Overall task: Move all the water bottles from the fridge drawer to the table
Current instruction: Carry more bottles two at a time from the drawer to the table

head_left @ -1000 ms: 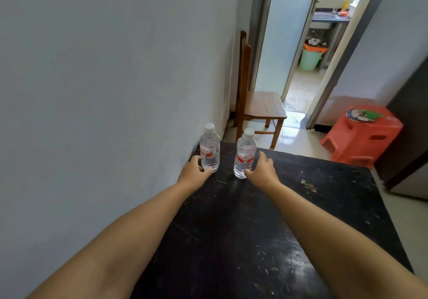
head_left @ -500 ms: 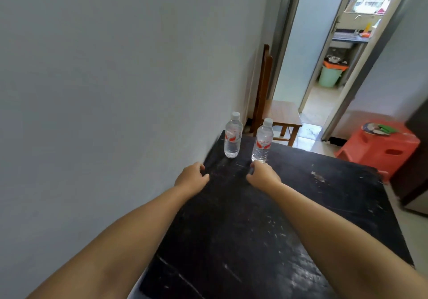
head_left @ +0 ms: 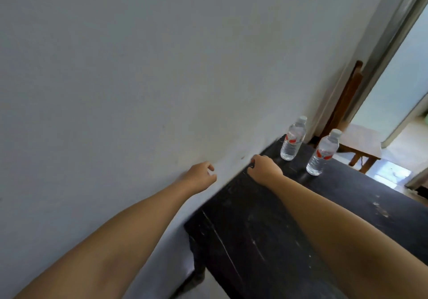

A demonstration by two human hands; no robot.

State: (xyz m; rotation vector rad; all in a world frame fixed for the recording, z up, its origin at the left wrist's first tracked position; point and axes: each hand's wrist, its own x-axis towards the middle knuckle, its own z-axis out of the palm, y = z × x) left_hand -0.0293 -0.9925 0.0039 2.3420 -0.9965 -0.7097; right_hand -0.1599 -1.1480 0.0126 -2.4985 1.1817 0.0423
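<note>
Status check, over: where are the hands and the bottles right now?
Left hand and right hand empty, fingers loosely curled. Two water bottles upright on the black table, apart from both hands. Nothing in the way.

Dark, scuffed table (head_left: 266,236) runs along the wall, worn pale scratches across its top. Two clear water bottles stand upright near its far edge: one (head_left: 293,139) tucked at the wall-side far corner, the other (head_left: 323,153) just beside it, apart.

Wooden chair (head_left: 354,136) by white wall (head_left: 162,67)
</note>
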